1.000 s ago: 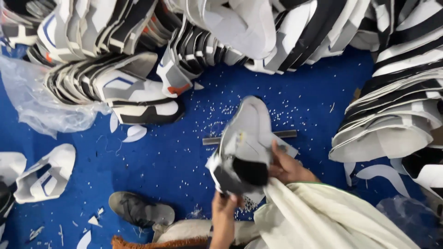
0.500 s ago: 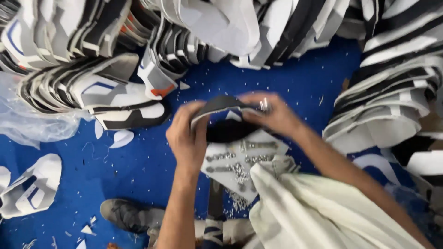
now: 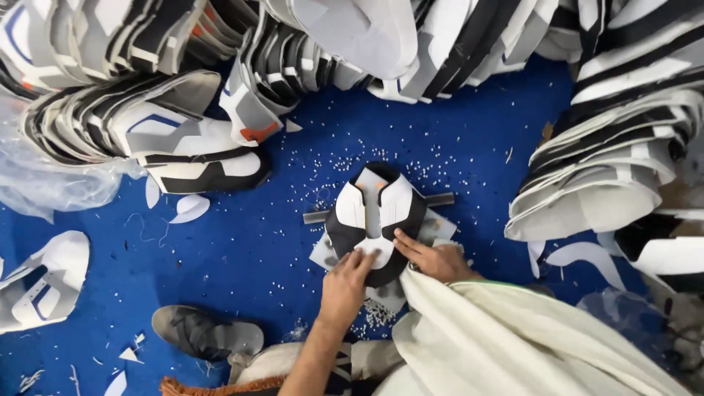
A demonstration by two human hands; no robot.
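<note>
Stacks of white, black and grey shoe upper pieces (image 3: 601,169) ring the blue floor (image 3: 242,242) along the top and right of the frame, and a dark sandal (image 3: 205,334) lies at lower left. Half a second ago the black-and-white shoe upper (image 3: 375,216) was held up in both hands; now it lies flat at centre frame over a metal bar (image 3: 440,199). The left hand (image 3: 346,282) and right hand (image 3: 434,258) press its lower edge with flattened fingers, gripping nothing, so the piece reads as laid down and being smoothed.

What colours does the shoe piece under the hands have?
Black and white shoe piece, with a grey middle strip; the head view shows it.
</note>
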